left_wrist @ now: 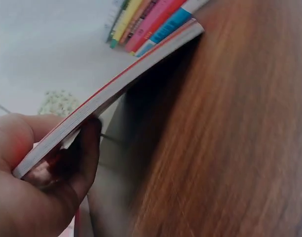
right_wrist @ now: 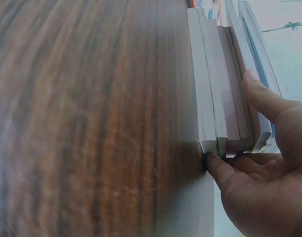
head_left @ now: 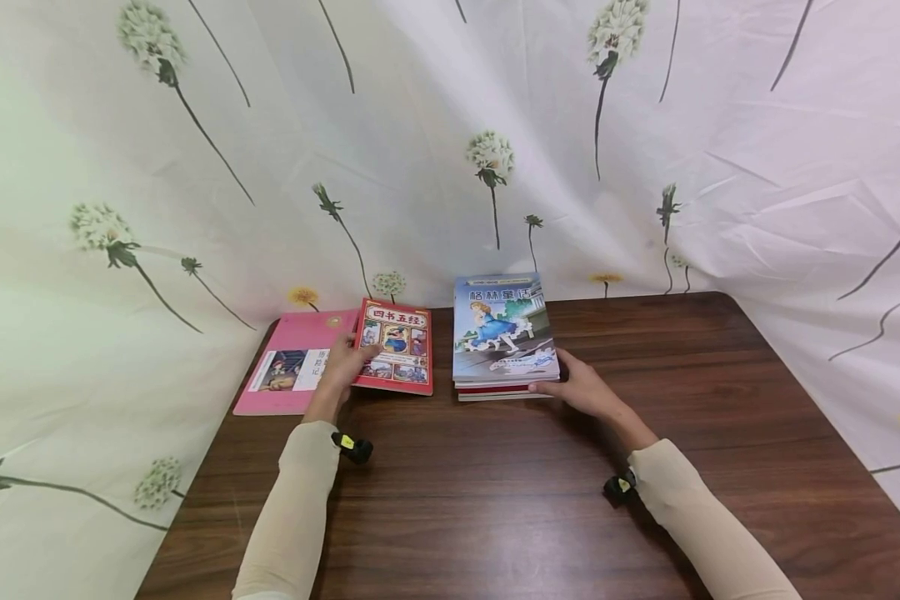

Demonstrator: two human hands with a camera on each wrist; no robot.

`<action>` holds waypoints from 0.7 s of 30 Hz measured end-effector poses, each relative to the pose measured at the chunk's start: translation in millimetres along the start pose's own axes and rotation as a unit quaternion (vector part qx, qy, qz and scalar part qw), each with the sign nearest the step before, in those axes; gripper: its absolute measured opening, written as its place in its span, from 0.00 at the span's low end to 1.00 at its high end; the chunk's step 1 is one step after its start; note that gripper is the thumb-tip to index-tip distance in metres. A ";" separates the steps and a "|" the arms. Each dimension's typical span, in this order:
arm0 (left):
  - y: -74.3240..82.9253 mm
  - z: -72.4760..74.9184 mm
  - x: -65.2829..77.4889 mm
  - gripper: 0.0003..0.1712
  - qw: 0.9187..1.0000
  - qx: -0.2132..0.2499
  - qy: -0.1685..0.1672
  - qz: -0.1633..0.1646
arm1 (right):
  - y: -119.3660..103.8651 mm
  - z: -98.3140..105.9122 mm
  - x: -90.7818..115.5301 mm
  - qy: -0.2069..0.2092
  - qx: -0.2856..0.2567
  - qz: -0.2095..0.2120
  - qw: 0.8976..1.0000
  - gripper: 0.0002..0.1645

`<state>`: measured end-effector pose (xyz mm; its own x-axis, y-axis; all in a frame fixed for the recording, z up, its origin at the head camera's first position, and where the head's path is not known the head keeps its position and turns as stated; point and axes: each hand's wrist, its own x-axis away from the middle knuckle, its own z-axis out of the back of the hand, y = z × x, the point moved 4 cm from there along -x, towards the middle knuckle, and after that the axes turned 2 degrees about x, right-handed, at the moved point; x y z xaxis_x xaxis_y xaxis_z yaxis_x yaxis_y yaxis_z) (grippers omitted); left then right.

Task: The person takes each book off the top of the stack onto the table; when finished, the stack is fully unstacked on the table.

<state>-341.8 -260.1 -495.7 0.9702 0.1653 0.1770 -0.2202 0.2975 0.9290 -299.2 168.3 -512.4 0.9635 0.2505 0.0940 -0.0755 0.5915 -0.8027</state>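
Note:
My left hand (head_left: 341,364) pinches the left edge of a red comic-style book (head_left: 395,346), thumb on the cover and fingers underneath. In the left wrist view, this red book (left_wrist: 109,96) tilts, its held side raised above the table and its far side low. My right hand (head_left: 587,387) holds the near right corner of a stack of books (head_left: 504,329), topped by a blue fairy-tale book. Seen from the right wrist, the thumb (right_wrist: 259,94) lies along the page edges while the other fingers bend against the stack's side near its bottom.
A larger pink book (head_left: 288,362) lies flat at the table's left, partly behind the left hand. The dark wooden table (head_left: 465,500) extends toward me and right. A white curtain with dandelion prints (head_left: 435,125) hangs directly behind the books.

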 end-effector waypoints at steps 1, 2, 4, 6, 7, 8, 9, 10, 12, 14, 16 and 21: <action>-0.4 0.0 -0.5 0.36 1.000 -0.016 0.007 -0.005 | 0.0 0.0 0.2 -0.001 0.000 -0.001 1.000 0.59; -0.3 -0.1 -0.7 0.37 0.999 -0.036 0.014 -0.012 | 0.0 -0.1 0.2 -0.001 0.001 -0.002 1.000 0.59; 0.8 -0.9 -1.3 0.38 0.995 -0.087 0.026 -0.034 | -0.3 -0.1 0.4 -0.002 -0.001 -0.002 1.000 0.59; 3.1 -2.3 -1.5 0.41 0.986 -0.147 0.036 -0.066 | -0.6 -0.1 0.3 -0.002 -0.002 -0.001 1.000 0.59; 4.7 -3.9 -1.4 0.43 0.980 -0.175 0.037 -0.083 | -0.6 0.1 0.1 -0.001 -0.001 0.000 1.000 0.59; 6.9 -5.8 -0.3 0.44 0.974 -0.202 0.033 -0.099 | -0.6 0.3 0.0 -0.001 0.000 0.000 1.000 0.58; 8.5 -8.5 0.4 0.45 0.968 -0.225 0.024 -0.111 | -0.6 0.5 0.1 -0.002 0.000 0.001 1.000 0.58; 9.8 -11.4 1.2 0.46 0.962 -0.247 0.012 -0.118 | -0.5 0.6 0.2 -0.002 0.002 0.000 1.000 0.58; 11.9 -18.2 3.6 0.49 0.951 -0.283 -0.027 -0.119 | -0.3 0.7 0.6 -0.003 0.001 -0.003 1.000 0.58; 11.6 -25.0 5.3 0.52 0.942 -0.309 -0.066 -0.111 | -0.2 0.5 1.0 -0.003 -0.001 -0.005 1.000 0.59; 9.7 -30.4 5.9 0.54 0.935 -0.329 -0.091 -0.100 | -0.4 0.2 0.9 -0.004 -0.003 -0.006 1.000 0.59; 5.5 -37.2 3.1 0.55 0.929 -0.346 -0.097 -0.089 | -1.1 0.0 0.4 -0.008 -0.001 -0.007 1.000 0.59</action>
<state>-343.7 -223.0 -502.1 0.9826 -0.0970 0.1585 -0.0019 0.8477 0.5305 -298.7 167.8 -511.5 0.9602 0.2548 0.1141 -0.0619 0.5927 -0.8030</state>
